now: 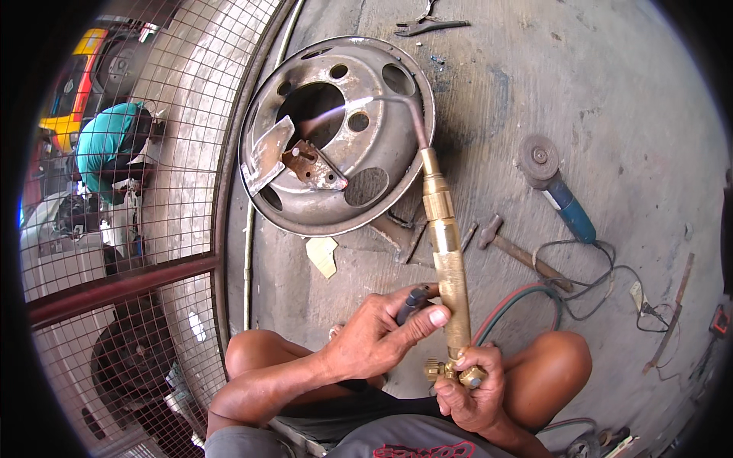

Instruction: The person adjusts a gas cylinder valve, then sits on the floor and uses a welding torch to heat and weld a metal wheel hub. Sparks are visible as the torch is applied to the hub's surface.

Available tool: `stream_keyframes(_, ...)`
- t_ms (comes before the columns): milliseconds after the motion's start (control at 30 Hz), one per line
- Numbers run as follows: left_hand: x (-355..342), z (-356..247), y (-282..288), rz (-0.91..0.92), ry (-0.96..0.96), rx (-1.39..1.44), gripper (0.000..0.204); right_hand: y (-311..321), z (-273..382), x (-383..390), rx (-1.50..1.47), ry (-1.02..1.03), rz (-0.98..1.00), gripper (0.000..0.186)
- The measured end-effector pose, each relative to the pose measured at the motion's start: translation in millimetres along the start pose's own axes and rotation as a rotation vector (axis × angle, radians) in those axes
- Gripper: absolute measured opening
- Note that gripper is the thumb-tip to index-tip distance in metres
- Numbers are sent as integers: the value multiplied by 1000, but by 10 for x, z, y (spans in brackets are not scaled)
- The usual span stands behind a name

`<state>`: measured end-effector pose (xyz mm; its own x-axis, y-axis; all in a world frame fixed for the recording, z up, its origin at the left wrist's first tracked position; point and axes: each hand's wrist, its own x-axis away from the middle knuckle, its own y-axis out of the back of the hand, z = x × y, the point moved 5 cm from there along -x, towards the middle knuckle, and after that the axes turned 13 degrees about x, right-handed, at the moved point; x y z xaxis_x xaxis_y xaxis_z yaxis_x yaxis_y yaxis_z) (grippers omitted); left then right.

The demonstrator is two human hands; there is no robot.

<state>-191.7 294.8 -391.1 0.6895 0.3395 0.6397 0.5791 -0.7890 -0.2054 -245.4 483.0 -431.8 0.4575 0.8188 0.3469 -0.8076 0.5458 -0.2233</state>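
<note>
A brass gas torch [450, 275] with a bent copper-coloured tip points up and away from me. A pale violet flame [328, 118] streams leftward from the tip, over the steel wheel rim [382, 202]. My right hand [475, 391] is closed around the torch's valve end, fingers at the brass knobs. My left hand [376, 336] is closed on a short dark cylinder [412, 304] between thumb and index finger, its exact kind unclear. Its thumb lies against the torch body. On the rim rest a rusty bracket [313, 164] and a bare metal plate [269, 156].
Right of the torch lie a hammer [531, 256] and a blue angle grinder [566, 202] with its cord. Red and green hoses [556, 305] curve by my right knee. Pliers [431, 27] lie at the far side. A wire mesh fence [191, 84] stands left; a person [111, 149] crouches beyond it.
</note>
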Motion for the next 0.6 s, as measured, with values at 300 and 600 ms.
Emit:
stream_keyframes(300, 179, 19, -100, 392, -55, -245, 41, -156, 95, 184, -136, 71, -104, 34)
stream_keyframes(600, 692, 47, 75, 467, -297, -131, 37, -528, 317, 221, -60, 201, -172, 33)
